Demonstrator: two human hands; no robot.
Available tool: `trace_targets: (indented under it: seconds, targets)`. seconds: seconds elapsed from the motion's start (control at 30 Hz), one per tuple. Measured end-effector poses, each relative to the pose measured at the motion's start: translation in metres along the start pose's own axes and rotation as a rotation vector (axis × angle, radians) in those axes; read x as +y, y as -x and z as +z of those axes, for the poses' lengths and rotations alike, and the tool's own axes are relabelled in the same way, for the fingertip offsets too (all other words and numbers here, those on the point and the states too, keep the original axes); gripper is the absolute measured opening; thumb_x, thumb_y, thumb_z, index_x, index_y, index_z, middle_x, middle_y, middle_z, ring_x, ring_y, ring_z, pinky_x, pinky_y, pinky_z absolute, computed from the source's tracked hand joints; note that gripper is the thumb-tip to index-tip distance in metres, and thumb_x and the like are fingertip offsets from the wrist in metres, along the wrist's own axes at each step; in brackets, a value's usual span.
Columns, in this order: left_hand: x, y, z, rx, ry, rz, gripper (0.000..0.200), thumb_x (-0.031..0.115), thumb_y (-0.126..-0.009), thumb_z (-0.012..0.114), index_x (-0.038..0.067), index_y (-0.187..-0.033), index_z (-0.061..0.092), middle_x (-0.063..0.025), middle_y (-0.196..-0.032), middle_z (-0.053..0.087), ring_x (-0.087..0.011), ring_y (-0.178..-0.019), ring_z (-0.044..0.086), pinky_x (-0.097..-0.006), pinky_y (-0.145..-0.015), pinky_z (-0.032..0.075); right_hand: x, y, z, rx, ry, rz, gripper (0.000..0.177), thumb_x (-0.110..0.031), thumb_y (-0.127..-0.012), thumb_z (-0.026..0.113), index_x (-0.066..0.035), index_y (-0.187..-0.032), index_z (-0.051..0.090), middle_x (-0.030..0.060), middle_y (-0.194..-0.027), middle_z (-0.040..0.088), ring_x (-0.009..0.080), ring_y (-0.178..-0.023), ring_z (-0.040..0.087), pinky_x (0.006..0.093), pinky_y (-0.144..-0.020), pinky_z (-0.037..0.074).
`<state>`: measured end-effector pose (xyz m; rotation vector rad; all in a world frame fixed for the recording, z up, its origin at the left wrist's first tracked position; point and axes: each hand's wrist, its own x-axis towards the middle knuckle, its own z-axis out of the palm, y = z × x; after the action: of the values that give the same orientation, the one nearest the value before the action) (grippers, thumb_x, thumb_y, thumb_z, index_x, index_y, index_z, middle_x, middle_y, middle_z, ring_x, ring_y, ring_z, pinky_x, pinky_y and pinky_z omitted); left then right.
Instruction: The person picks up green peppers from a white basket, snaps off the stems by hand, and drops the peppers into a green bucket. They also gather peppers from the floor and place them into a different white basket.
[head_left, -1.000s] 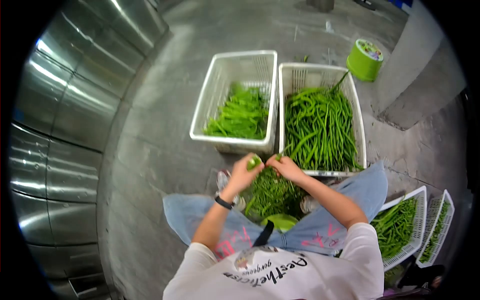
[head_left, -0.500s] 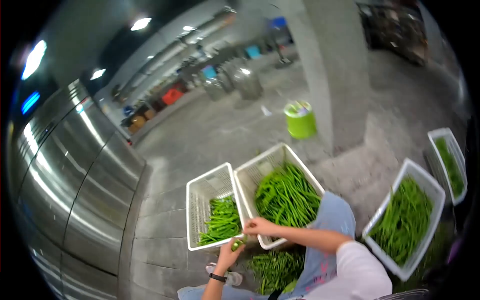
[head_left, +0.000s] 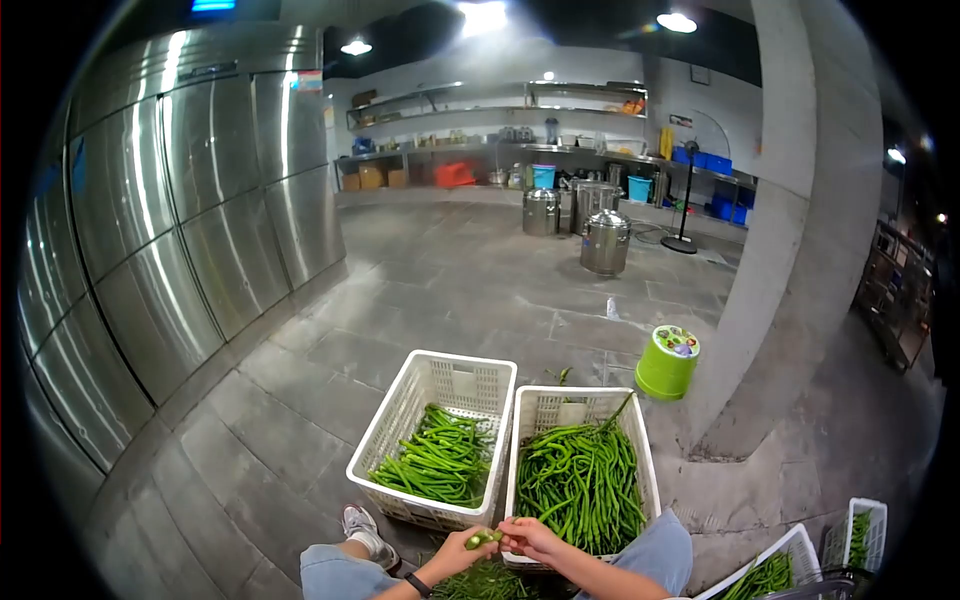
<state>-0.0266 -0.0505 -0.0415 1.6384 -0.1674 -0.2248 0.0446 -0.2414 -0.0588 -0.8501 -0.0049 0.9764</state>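
Note:
My left hand [head_left: 460, 555] is closed round a few green peppers [head_left: 484, 539], their pale ends showing. My right hand [head_left: 532, 541] meets it at the fingertips, pinched; what lies between those fingers is too small to make out. Both hands are low, in front of the near edges of two white plastic crates. The left crate [head_left: 375, 470] holds a smaller heap of long green peppers [head_left: 437, 455]. In the right crate [head_left: 650, 470] is a fuller heap of long green peppers [head_left: 580, 480]. Green scraps or stems [head_left: 482, 582] lie on the floor below my hands.
Two more white crates [head_left: 800, 545] [head_left: 880, 525] with greens stand at the lower right. A lime-green bucket-shaped stool [head_left: 664, 370] is beside a concrete pillar [head_left: 765, 300]. Steel cabinets [head_left: 210, 190] line the left; steel pots [head_left: 606, 245] and shelves are farther back.
My view has levelled and swung, so the crates now appear upright and lower. My hands remain together, the left still closed on green peppers, the right still pinched beside it.

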Motion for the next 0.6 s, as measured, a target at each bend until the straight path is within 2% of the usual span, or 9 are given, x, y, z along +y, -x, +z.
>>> trace_targets:
  seconds: [0.1, 0.17, 0.23, 0.3, 0.33, 0.37, 0.43, 0.5, 0.6]
  targets:
    - [0.000, 0.001, -0.012, -0.089, -0.046, -0.020, 0.027, 0.022, -0.090, 0.063, 0.006, -0.110, 0.060, -0.0022, -0.078, 0.065, -0.0056, -0.069, 0.057, -0.0216, -0.061, 0.044, 0.009, 0.004, 0.009, 0.013, -0.161, 0.042, 0.017, -0.019, -0.093, 0.056, -0.003, -0.087, 0.056, 0.0033, -0.070, 0.056, 0.0121, -0.061, 0.053, 0.0263, -0.065, 0.048]
    - [0.012, 0.002, -0.017, -0.139, -0.010, -0.005, 0.025, 0.018, -0.090, 0.062, 0.006, -0.111, 0.060, -0.0017, -0.080, 0.063, -0.0062, -0.070, 0.057, -0.0224, -0.064, 0.045, 0.018, -0.001, 0.000, -0.208, -0.477, 0.057, 0.020, -0.020, -0.095, 0.051, -0.003, -0.085, 0.054, 0.0027, -0.072, 0.050, 0.0122, -0.064, 0.046, 0.0265, -0.067, 0.043]
    - [0.016, 0.002, -0.017, -0.134, 0.093, 0.018, 0.024, 0.016, -0.090, 0.061, 0.006, -0.112, 0.059, -0.0013, -0.083, 0.064, -0.0071, -0.072, 0.057, -0.0225, -0.066, 0.046, 0.007, 0.007, 0.013, -0.142, -0.404, 0.055, 0.022, -0.021, -0.096, 0.050, -0.004, -0.083, 0.052, 0.0023, -0.071, 0.047, 0.0120, -0.063, 0.042, 0.0270, -0.066, 0.039]
    - [0.016, 0.002, -0.022, -0.065, 0.232, 0.007, 0.024, 0.013, -0.090, 0.062, 0.003, -0.111, 0.057, -0.0029, -0.083, 0.063, -0.0087, -0.077, 0.059, -0.0238, -0.069, 0.048, 0.007, 0.003, 0.002, -0.203, -0.241, 0.078, 0.020, -0.022, -0.095, 0.051, -0.004, -0.087, 0.054, 0.0017, -0.067, 0.048, 0.0118, -0.058, 0.041, 0.0278, -0.062, 0.039]
    - [0.018, 0.002, -0.026, 0.020, 0.314, 0.025, 0.024, 0.011, -0.089, 0.061, 0.002, -0.110, 0.057, -0.0029, -0.083, 0.063, -0.0091, -0.075, 0.059, -0.0239, -0.069, 0.048, 0.002, 0.004, 0.012, -0.062, 0.114, 0.140, 0.023, -0.027, -0.094, 0.054, -0.007, -0.083, 0.058, 0.0009, -0.063, 0.050, 0.0118, -0.052, 0.044, 0.0279, -0.056, 0.040]
    - [0.020, 0.001, -0.032, 0.105, 0.393, 0.043, 0.023, 0.010, -0.089, 0.061, 0.001, -0.110, 0.056, -0.0030, -0.082, 0.062, -0.0095, -0.073, 0.058, -0.0241, -0.068, 0.048, 0.015, -0.006, -0.004, -0.084, 0.693, 0.128, 0.038, -0.041, -0.091, 0.057, -0.005, -0.079, 0.062, 0.0043, -0.064, 0.059, 0.0133, -0.054, 0.054, 0.0278, -0.055, 0.044]
    - [0.020, -0.003, -0.049, 0.199, 0.449, 0.069, 0.023, 0.006, -0.087, 0.063, 0.000, -0.108, 0.056, -0.0027, -0.082, 0.061, -0.0098, -0.070, 0.057, -0.0243, -0.065, 0.047, 0.016, 0.000, 0.014, -0.161, 1.347, 0.166, 0.052, -0.054, -0.086, 0.056, -0.003, -0.079, 0.065, 0.0082, -0.069, 0.065, 0.0143, -0.060, 0.062, 0.0279, -0.058, 0.049]
    - [0.026, -0.006, -0.056, 0.362, 0.526, 0.066, 0.027, 0.003, -0.081, 0.069, 0.000, -0.105, 0.056, -0.0030, -0.082, 0.060, -0.0098, -0.067, 0.055, -0.0248, -0.062, 0.046, 0.019, 0.002, 0.018, -0.382, 1.511, 0.366, 0.057, -0.057, -0.084, 0.056, -0.002, -0.097, 0.065, 0.0085, -0.074, 0.067, 0.0147, -0.063, 0.064, 0.0284, -0.062, 0.052]
    - [0.022, -0.007, -0.065, 0.395, 0.555, 0.030, 0.026, 0.003, -0.081, 0.069, 0.001, -0.103, 0.056, -0.0027, -0.080, 0.059, -0.0110, -0.065, 0.055, -0.0260, -0.061, 0.046, -0.002, 0.004, -0.007, -0.253, 1.215, 0.279, 0.046, -0.046, -0.085, 0.062, -0.004, -0.103, 0.065, 0.0050, -0.076, 0.067, 0.0128, -0.063, 0.063, 0.0268, -0.060, 0.052]
